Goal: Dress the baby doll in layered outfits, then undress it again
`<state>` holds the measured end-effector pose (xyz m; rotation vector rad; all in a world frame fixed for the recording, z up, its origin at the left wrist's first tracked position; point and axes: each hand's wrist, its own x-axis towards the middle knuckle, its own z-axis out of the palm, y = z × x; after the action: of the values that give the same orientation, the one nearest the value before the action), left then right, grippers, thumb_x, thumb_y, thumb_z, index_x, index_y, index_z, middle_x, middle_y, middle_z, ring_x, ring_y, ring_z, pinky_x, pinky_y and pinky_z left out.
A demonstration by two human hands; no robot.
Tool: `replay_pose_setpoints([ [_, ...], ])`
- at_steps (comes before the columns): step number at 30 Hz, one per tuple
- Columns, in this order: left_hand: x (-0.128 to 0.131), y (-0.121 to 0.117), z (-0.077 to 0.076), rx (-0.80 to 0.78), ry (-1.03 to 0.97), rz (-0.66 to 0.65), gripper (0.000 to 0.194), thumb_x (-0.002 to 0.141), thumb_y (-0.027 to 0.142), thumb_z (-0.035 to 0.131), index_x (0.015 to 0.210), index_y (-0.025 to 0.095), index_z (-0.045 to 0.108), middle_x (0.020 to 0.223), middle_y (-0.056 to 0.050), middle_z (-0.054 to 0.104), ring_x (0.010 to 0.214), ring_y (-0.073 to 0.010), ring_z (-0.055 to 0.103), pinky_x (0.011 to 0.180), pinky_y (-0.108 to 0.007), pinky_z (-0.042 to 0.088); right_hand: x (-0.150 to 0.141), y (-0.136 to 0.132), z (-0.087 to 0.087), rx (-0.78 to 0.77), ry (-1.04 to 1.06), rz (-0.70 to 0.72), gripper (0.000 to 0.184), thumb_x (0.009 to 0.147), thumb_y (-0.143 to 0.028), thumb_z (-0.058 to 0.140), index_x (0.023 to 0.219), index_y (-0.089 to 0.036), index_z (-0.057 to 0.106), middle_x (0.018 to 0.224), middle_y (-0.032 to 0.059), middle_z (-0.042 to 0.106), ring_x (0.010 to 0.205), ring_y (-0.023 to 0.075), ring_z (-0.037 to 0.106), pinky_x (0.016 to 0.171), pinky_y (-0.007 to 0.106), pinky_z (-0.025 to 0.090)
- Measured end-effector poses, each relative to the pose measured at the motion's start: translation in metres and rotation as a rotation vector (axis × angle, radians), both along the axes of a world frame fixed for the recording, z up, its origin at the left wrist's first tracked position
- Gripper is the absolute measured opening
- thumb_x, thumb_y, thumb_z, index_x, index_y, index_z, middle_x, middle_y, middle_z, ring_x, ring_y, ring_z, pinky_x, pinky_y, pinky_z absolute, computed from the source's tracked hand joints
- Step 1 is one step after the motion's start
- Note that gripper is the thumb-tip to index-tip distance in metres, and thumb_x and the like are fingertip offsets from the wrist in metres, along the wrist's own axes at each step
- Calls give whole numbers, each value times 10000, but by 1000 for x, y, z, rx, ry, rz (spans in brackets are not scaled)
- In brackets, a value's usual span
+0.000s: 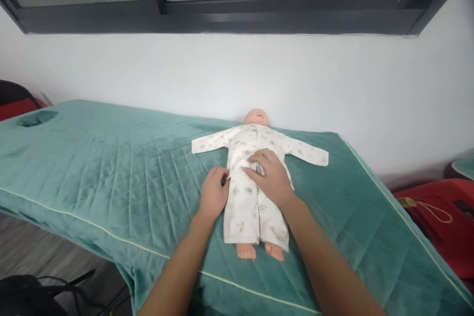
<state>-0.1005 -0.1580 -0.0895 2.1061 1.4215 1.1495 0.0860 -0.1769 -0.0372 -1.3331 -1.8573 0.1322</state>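
Observation:
A baby doll (256, 117) lies on its back, head toward the wall and bare feet toward me. It is dressed in a white baby outfit (242, 207) with small printed figures, its long sleeves spread out to both sides. At the outfit's left edge, near the waist, my left hand (214, 191) is closed with its fingertips pinching the cloth. My right hand (273, 177) rests over the front of the waist, thumb and forefinger apart, and nothing shows between them. The cloth beneath its palm is hidden.
Under the doll is a bed with a green quilted cover (122, 182), which has a hole (37, 118) at the far left. A white wall (177, 74) and dark-framed window stand behind. Red objects (440, 217) are at the right, with dark cables (74, 286) on the floor at lower left.

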Motion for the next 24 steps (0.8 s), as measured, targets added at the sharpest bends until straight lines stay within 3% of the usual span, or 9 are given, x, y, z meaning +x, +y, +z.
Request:
replay_pose_setpoints([
  [5, -3, -10, 0, 93, -27, -15, 85, 858, 150, 451, 808, 218, 454, 791, 11, 509, 755, -151, 498, 732, -279, 408, 7, -17, -4, -89, -93, 133, 204, 929, -405, 562, 822, -236, 600, 855, 15, 651, 901, 205, 541, 839, 368, 365],
  [10, -3, -9, -2, 27, 11, -53, 108, 796, 110, 453, 791, 217, 473, 777, 15, 511, 751, -149, 499, 723, -271, 404, 12, -23, -8, -102, -37, 182, 308, 962, -365, 483, 696, -226, 549, 746, 8, 614, 799, 184, 539, 836, 371, 379],
  [17, -3, -3, 1, -56, -146, -36, 87, 765, 152, 532, 827, 213, 534, 835, 0, 538, 808, -156, 506, 784, -293, 434, 20, -39, -31, 135, 311, -121, 91, 908, -266, 500, 939, -229, 577, 961, 63, 625, 967, 229, 562, 900, 403, 424],
  [20, -6, -5, 6, -117, -283, -124, 52, 796, 212, 557, 847, 202, 557, 844, -8, 553, 823, -156, 532, 793, -292, 444, 29, -49, -45, 141, 322, -183, 244, 830, -156, 465, 1042, -226, 565, 1080, 83, 598, 1065, 247, 535, 944, 433, 418],
  [24, -12, -10, 15, -152, -413, -211, 207, 894, 373, 529, 916, 188, 620, 909, -45, 593, 899, -185, 573, 862, -324, 452, 37, -52, -62, 79, 298, -227, 490, 704, -69, 389, 1141, -231, 539, 1179, 97, 563, 1142, 260, 491, 987, 476, 395],
])
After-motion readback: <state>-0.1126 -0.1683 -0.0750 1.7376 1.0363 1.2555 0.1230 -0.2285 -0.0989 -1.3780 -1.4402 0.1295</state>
